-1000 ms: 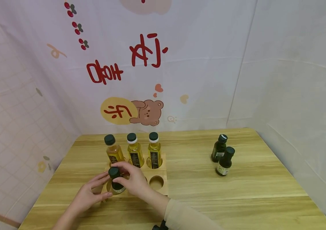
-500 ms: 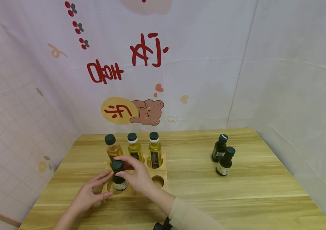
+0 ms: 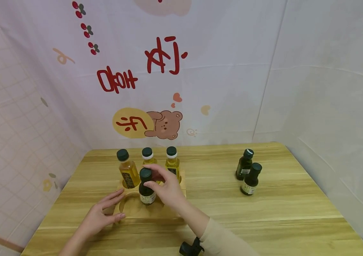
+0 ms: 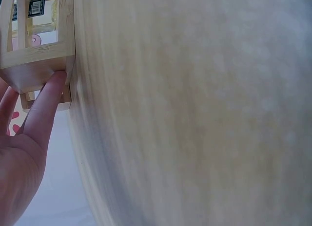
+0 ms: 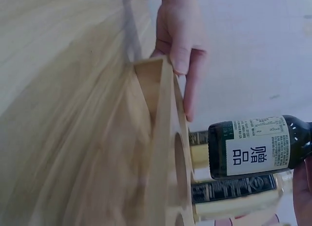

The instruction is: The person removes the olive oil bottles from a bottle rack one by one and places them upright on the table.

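Note:
My right hand [image 3: 167, 187] pinches a small dark green glass bottle [image 3: 147, 192] by its cap and neck, above the front row of a wooden bottle rack [image 3: 149, 215]. In the right wrist view the bottle [image 5: 253, 148] is clear of the rack, its pale label showing. My left hand [image 3: 99, 213] touches the rack's left end with fingers and thumb fairly straight. From the left wrist view, one digit lies against the rack's end panel [image 4: 34, 72]. An amber bottle [image 3: 129, 174] and two yellow oil bottles stand in the back row; my right hand partly hides the yellow pair.
Two dark green bottles, a rear one [image 3: 243, 165] and a front one [image 3: 250, 180], stand upright close together on the right of the wooden table [image 3: 264, 220]. A printed white cloth [image 3: 226, 71] hangs behind the table.
My right hand has moved the dark bottle up and to the right, away from the rack's front left hole. The left hand has stayed at the rack's end.

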{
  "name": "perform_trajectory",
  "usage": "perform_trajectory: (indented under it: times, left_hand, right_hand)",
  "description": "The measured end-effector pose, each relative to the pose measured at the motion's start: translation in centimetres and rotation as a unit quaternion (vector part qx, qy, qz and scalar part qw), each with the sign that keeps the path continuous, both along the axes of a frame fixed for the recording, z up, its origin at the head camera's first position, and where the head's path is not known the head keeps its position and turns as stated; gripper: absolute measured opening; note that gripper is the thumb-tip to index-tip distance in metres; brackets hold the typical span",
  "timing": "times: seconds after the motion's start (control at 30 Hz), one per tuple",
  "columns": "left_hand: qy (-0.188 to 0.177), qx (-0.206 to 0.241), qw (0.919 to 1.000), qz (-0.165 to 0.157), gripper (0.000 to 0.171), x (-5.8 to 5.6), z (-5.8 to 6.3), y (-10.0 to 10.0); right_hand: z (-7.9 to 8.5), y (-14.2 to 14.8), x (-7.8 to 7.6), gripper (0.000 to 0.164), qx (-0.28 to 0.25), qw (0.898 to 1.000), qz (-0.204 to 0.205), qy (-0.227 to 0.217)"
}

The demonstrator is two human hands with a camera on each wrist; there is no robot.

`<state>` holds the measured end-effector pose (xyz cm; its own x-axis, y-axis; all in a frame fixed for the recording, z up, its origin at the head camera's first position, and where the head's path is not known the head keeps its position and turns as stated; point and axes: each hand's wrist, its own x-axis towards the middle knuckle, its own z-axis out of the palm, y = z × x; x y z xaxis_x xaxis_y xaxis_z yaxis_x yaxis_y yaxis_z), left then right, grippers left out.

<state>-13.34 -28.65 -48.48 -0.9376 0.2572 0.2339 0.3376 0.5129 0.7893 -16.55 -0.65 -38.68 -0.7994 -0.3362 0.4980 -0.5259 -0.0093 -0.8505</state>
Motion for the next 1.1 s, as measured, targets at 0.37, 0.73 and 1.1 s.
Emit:
perform_trajectory:
  times: [0.37,0.73,1.1]
  left_hand:
    - [0.021,-0.024,0.9995,0.006,0.062,-0.1,0.1,0.1]
    - [-0.004,-0.01,0.9999,0.004,0.062,0.0,0.1,0.0]
    - [-0.028,0.013,0.9995,0.0,0.063,-0.1,-0.1,-0.1]
  right_hand:
    - [-2.4,4.2,-1.8,0.046,-0.018,0.998,-0.051,0.044]
    - [-2.8,10.3,-2.3,0.047,-0.015,0.993,-0.099,0.063]
    - [-2.0,16.6,-0.2,0.047,0.047,0.983,-0.168,0.055]
